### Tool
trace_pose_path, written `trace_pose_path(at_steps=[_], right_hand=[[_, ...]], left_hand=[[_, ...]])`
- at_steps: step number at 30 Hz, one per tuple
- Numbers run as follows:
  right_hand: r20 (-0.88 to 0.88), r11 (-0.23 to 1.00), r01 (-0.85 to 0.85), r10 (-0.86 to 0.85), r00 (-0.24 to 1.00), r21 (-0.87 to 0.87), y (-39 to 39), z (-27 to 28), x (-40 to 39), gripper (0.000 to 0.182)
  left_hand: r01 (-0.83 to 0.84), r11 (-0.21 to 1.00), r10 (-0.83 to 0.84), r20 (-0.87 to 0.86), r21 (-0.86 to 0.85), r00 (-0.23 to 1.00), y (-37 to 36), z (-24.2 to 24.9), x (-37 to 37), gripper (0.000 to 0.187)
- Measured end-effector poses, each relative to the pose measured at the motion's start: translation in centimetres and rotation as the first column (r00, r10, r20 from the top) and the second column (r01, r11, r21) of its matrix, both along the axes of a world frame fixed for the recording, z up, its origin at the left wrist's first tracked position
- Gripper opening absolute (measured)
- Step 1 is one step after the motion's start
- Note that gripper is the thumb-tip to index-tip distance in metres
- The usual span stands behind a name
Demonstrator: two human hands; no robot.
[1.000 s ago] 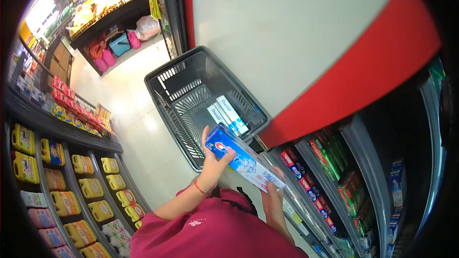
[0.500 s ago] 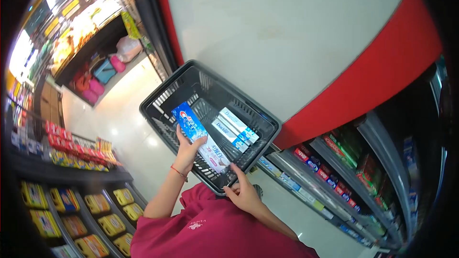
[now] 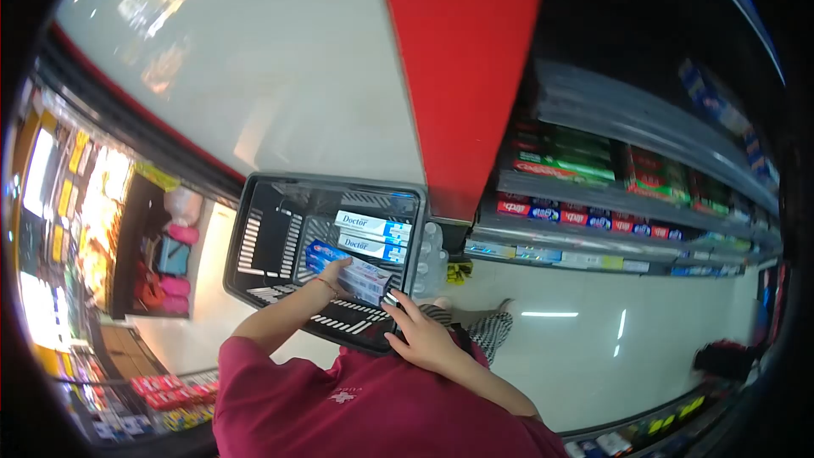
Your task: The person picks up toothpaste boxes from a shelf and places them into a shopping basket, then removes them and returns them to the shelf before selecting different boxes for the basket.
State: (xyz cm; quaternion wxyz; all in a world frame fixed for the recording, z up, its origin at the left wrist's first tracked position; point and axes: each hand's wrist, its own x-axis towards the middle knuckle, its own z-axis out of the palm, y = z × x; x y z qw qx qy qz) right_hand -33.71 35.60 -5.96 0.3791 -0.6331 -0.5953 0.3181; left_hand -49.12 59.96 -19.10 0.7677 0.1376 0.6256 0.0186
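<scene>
A black shopping basket (image 3: 242, 246) is in front of me, tilted up so its inside shows. My left hand (image 3: 332, 278) reaches into it, fingers wrapped round a blue-and-white Crest toothpaste box (image 3: 366, 278); a narrow side of this box faces up. Above the held box, two white-and-blue boxes lettered "Doctor" lie side by side: an upper box (image 3: 360, 222) and a lower box (image 3: 360, 247). At the basket's near right corner, my right hand (image 3: 422, 337) grips the rim, its fingers bent over the edge. A bracelet circles my left wrist.
Shelves (image 3: 593, 187) with rows of boxed toothpaste run along the right. A white panel with a red band (image 3: 458, 59) stands ahead. Pink bags (image 3: 175, 295) lie under a lit display at left, and red packs (image 3: 165, 390) sit on a lower-left shelf. The floor (image 3: 585, 348) is shiny.
My view has swung to the right, bringing more toothpaste shelving in. The Crest box has turned from its broad printed face to a narrow side and lies closer to the Doctor boxes.
</scene>
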Motion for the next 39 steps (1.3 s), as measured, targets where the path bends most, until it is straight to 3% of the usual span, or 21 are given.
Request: trace_pose_path(at_steps=[3,4,7,9,13,15,16,20,23,28,29,31,32,35,36,39], right_hand=[[-0.005,0.996,0.044,-0.044,0.999,0.078,-0.1,-0.8,-0.1,0.045],[0.001,0.992,0.065,-0.065,0.998,0.107,-0.2,-1.1,-0.1,0.045],[-0.007,0.999,0.023,-0.023,1.0,-0.025,-0.6,-1.2,-0.1,0.048],[0.044,0.999,0.043,-0.043,0.998,0.001,-1.0,-1.8,-0.3,0.048],[0.052,0.998,0.059,-0.059,0.997,0.006,-1.1,-2.5,-0.7,0.046],[0.061,0.999,0.048,-0.049,0.997,0.013,-1.0,-2.8,-0.6,0.045],[0.067,0.999,0.04,-0.041,0.997,0.018,-0.9,-2.8,-0.5,0.045],[0.105,1.0,0.017,-0.018,0.994,0.006,-0.7,-2.7,-0.3,0.045],[0.106,1.0,0.012,-0.011,0.994,-0.004,-0.6,-2.7,-0.3,0.044],[0.078,1.0,-0.023,0.024,0.997,-0.016,-0.6,-2.1,0.2,0.044],[0.072,1.0,-0.021,0.021,0.997,-0.007,-0.5,-2.1,0.2,0.043],[0.06,1.0,-0.022,0.022,0.998,-0.003,-0.4,-2.2,0.1,0.043],[0.056,1.0,-0.025,0.025,0.998,-0.009,-0.4,-2.2,0.1,0.043],[0.059,1.0,-0.006,0.006,0.998,0.013,-0.3,-2.1,0.2,0.041],[0.06,1.0,0.005,-0.007,0.998,0.028,-0.3,-1.9,0.2,0.039],[0.075,1.0,-0.024,0.023,0.997,0.017,-0.3,-1.7,0.4,0.041]], left_hand=[[0.134,0.984,-0.13,-0.044,0.119,0.991,0.0,-3.9,0.1,0.043],[0.131,0.984,-0.133,0.005,0.119,0.991,-0.3,-4.7,0.3,0.043],[0.068,0.997,-0.073,0.183,0.032,0.98,-0.1,-9.5,-0.9,0.042],[0.089,0.996,-0.085,0.316,0.004,0.945,-0.4,-9.4,-1.1,0.041],[0.091,0.993,-0.067,0.26,-0.081,0.963,-0.2,-10.2,-2.1,0.042],[0.125,0.974,-0.088,0.195,-0.187,0.977,-0.6,-6.4,0.0,0.042],[0.211,0.965,-0.178,0.199,-0.155,0.964,-0.9,-4.8,0.7,0.042],[0.28,0.947,-0.232,0.271,-0.155,0.934,-0.5,-7.1,-1.4,0.039],[0.197,0.977,-0.188,0.114,-0.079,0.976,-1.4,-8.6,-1.8,0.037],[0.117,0.992,-0.11,0.127,-0.045,0.986,-1.8,-8.0,-0.5,0.028],[0.113,0.994,-0.112,0.07,-0.012,0.991,-1.9,-7.5,0.2,0.027],[0.127,0.971,-0.088,0.192,-0.202,0.977,0.2,-10.9,-0.6,0.031],[0.108,0.993,-0.102,0.103,-0.052,0.989,-0.2,-9.7,0.4,0.036],[0.155,0.988,-0.155,0.005,-0.015,0.988,-0.4,-8.9,1.1,0.039],[0.151,0.982,-0.146,0.053,-0.109,0.988,0.4,-10.2,0.4,0.041],[0.197,0.978,-0.195,0.032,-0.066,0.98,0.2,-10.5,0.1,0.042]])
